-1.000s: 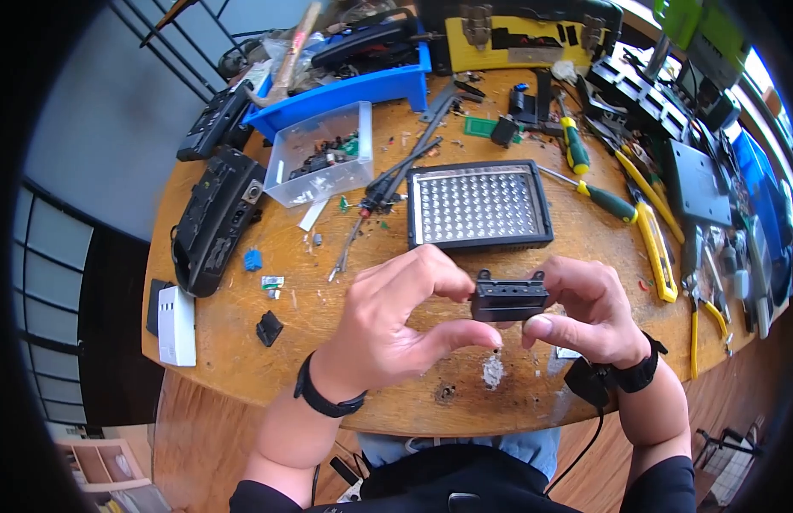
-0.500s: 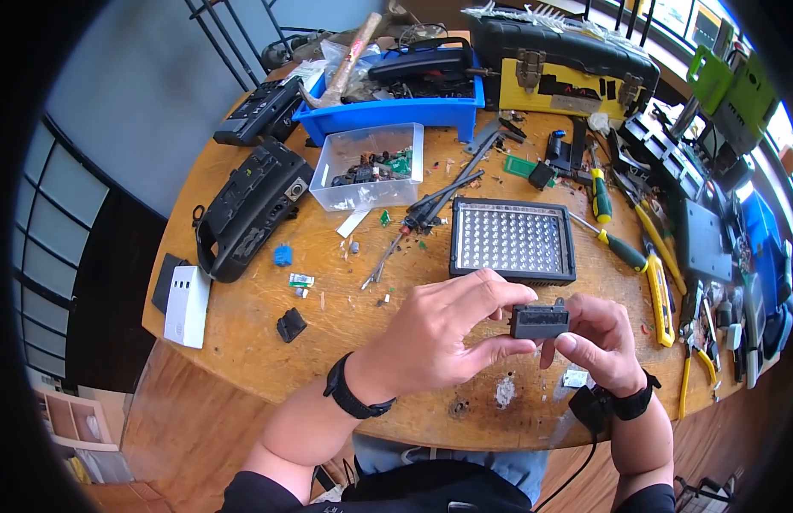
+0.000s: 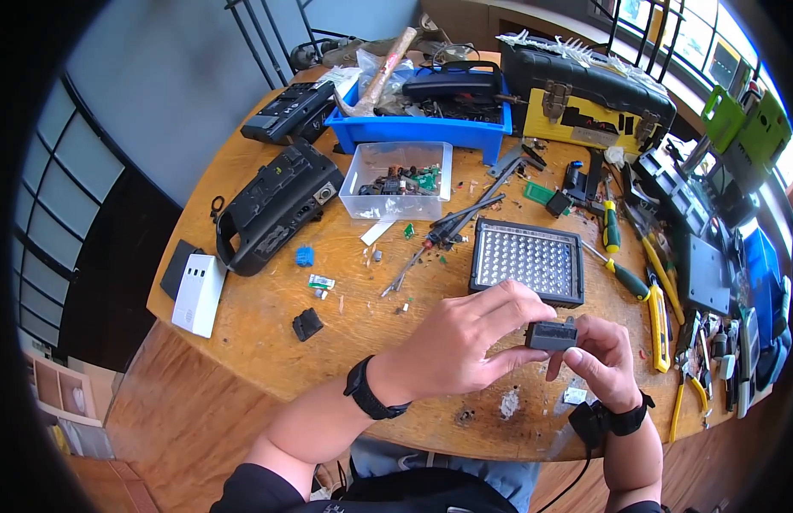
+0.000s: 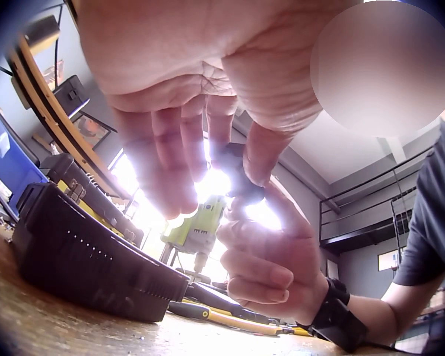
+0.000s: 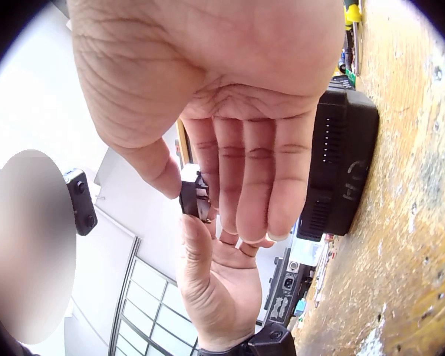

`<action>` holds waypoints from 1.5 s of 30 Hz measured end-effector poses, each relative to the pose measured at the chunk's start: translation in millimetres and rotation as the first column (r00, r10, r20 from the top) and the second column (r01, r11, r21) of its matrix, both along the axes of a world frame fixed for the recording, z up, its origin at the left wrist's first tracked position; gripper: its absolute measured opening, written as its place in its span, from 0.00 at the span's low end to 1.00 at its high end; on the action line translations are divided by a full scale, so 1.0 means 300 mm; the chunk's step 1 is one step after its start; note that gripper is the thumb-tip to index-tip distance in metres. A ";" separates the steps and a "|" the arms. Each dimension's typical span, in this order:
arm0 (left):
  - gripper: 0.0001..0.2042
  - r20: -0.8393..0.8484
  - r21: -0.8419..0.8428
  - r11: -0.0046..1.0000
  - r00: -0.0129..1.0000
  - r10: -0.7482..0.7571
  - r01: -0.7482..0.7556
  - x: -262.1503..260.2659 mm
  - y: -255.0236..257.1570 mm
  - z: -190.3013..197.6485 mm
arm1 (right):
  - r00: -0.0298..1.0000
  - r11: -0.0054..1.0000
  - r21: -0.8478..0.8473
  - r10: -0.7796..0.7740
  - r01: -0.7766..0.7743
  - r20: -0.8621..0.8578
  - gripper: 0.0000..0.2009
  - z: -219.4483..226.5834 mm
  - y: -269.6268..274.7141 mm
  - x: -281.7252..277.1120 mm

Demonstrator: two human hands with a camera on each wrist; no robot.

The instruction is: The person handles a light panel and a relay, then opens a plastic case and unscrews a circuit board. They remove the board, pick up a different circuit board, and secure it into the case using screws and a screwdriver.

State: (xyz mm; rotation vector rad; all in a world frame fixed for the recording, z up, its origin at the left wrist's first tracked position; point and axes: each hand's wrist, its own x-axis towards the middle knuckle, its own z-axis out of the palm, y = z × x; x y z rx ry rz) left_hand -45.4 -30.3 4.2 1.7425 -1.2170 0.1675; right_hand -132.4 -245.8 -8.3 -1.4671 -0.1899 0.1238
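Centrally, a little right of the middle of the head view, a small black plastic part [image 3: 546,339] is held up between two hands above the wooden table [image 3: 353,350]. The left hand [image 3: 469,338] pinches its left end between thumb and fingertips; the right hand [image 3: 610,361], thumb bent towards the part, grips its right end. Just beyond them lies the LED panel [image 3: 529,256], whose dark side carries two pale letters, seemingly "HD", turned sideways in the right wrist view. At upper right, the green machine [image 3: 760,137] bears dark lettering too blurred to read surely. Red marks on the black-and-yellow toolbox [image 3: 537,124], at upper right of centre, are illegible, as is any print on the pale slip [image 3: 574,396] near the right wrist.
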 end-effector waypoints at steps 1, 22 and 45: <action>0.21 0.003 -0.001 1.000 1.000 0.005 -0.005 -0.001 0.001 0.000 | 1.000 1.000 -0.001 0.005 -0.005 0.003 0.11 -0.003 -0.003 0.000; 0.15 -0.061 -0.045 0.992 0.991 0.116 -0.119 0.037 0.010 0.000 | 0.997 0.999 0.005 -0.034 0.034 0.075 0.20 -0.033 -0.022 0.027; 0.17 0.289 0.357 0.638 0.730 0.619 -0.682 0.539 0.286 0.063 | 0.998 0.997 0.080 -0.025 0.020 0.059 0.16 -0.030 -0.039 0.044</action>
